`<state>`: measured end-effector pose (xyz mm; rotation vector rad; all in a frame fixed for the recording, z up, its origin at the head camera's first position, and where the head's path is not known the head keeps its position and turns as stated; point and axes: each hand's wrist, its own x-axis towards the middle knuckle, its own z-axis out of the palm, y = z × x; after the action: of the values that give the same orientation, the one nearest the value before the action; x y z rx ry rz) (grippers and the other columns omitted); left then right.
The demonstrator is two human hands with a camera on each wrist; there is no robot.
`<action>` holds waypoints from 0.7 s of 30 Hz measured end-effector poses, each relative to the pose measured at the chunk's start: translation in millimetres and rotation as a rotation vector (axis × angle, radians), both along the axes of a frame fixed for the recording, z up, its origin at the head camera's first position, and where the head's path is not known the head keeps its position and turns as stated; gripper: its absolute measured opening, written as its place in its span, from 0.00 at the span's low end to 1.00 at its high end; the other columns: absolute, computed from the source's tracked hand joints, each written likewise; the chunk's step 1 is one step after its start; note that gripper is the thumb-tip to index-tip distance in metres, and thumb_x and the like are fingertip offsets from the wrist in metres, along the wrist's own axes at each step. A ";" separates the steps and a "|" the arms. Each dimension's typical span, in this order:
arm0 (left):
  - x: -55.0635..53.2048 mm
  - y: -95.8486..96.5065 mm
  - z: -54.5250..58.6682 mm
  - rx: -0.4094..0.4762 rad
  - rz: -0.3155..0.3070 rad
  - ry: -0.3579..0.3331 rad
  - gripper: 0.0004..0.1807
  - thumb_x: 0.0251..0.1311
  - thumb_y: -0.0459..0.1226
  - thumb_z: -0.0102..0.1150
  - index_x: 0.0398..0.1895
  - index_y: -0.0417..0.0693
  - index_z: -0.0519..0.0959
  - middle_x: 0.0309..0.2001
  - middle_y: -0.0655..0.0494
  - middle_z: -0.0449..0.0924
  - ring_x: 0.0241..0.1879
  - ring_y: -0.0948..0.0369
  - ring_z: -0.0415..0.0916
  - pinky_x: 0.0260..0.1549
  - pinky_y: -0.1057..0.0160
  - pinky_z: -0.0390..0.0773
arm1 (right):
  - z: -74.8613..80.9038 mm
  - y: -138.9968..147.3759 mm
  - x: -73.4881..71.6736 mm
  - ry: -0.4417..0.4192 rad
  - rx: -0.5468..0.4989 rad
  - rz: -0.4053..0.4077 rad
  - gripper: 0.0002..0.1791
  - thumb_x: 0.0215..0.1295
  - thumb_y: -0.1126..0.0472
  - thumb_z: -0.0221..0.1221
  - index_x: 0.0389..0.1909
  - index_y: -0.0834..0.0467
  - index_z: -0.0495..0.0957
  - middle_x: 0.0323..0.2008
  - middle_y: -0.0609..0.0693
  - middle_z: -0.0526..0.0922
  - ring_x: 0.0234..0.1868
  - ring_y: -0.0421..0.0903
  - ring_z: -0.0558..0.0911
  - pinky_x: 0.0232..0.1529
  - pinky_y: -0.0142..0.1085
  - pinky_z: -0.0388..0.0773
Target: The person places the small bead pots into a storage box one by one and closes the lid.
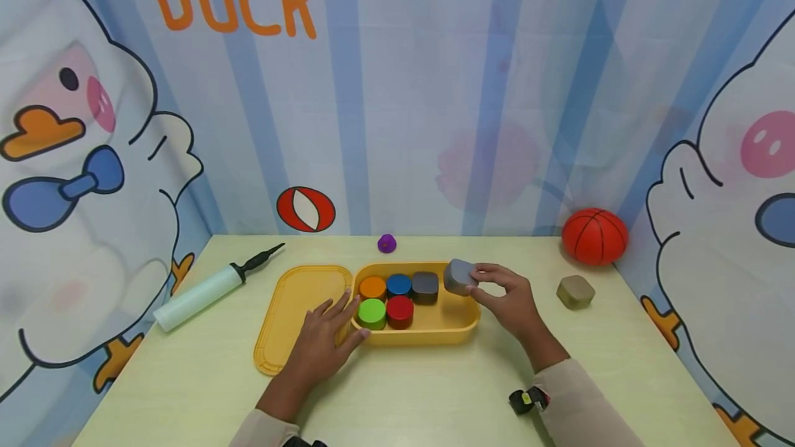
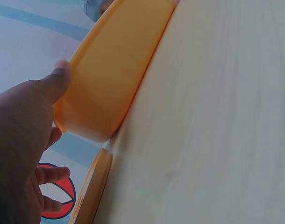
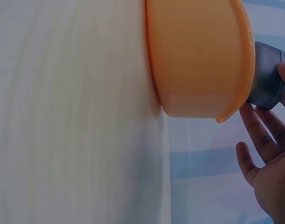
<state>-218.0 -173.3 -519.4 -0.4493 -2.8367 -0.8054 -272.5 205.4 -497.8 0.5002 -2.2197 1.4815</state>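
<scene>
A yellow box (image 1: 418, 339) stands on the table, its flat yellow lid (image 1: 292, 323) lying to its left. Inside are an orange disc-topped piece (image 1: 373, 287), a blue piece (image 1: 399, 285), a green piece (image 1: 372, 313), a red piece (image 1: 400, 312) and a dark grey block (image 1: 425, 287). My right hand (image 1: 512, 299) pinches a lighter grey block (image 1: 457, 276) between thumb and fingers, raised over the box's right end. My left hand (image 1: 323, 343) touches the box's left end, fingers spread and thumb (image 2: 61, 70) at the rim.
A beige block (image 1: 575, 292) and a red basketball (image 1: 595, 236) are at the right. Toward the back is a small purple object (image 1: 387, 243). A pale green hand pump (image 1: 201, 295) with a black nozzle lies at the left. A printed curtain (image 1: 410, 88) borders the table.
</scene>
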 end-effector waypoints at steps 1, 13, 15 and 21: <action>0.0 -0.1 0.0 0.000 0.000 0.001 0.39 0.76 0.60 0.60 0.84 0.58 0.69 0.85 0.53 0.63 0.81 0.34 0.64 0.74 0.15 0.55 | 0.2 -1.3 0.6 -0.002 0.010 0.005 0.18 0.62 0.70 0.77 0.54 0.63 0.91 0.59 0.62 0.90 0.63 0.50 0.87 0.63 0.15 0.73; -0.5 -0.6 -0.8 0.003 0.001 -0.003 0.39 0.76 0.60 0.61 0.84 0.58 0.68 0.86 0.54 0.63 0.81 0.34 0.65 0.75 0.16 0.55 | -5.4 -12.2 3.6 -0.020 0.149 0.077 0.18 0.63 0.66 0.78 0.54 0.61 0.92 0.59 0.61 0.91 0.64 0.65 0.88 0.62 0.33 0.85; -0.3 -0.7 -0.8 0.003 0.000 -0.001 0.39 0.76 0.60 0.61 0.84 0.58 0.68 0.86 0.54 0.63 0.81 0.34 0.65 0.75 0.16 0.55 | -5.8 -14.2 4.4 -0.024 0.171 0.079 0.17 0.63 0.65 0.78 0.53 0.60 0.93 0.58 0.60 0.91 0.63 0.64 0.88 0.63 0.35 0.85; 0.0 -0.3 0.4 0.006 0.002 -0.005 0.39 0.76 0.60 0.61 0.84 0.58 0.69 0.85 0.53 0.63 0.81 0.34 0.65 0.75 0.16 0.56 | -3.4 -21.0 5.7 -0.047 0.193 0.099 0.17 0.62 0.64 0.79 0.52 0.60 0.93 0.56 0.60 0.92 0.62 0.63 0.89 0.73 0.66 0.76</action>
<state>-218.0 -173.7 -519.1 -0.4445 -2.8381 -0.8164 -266.9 184.4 -501.1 0.6501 -2.4206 1.3456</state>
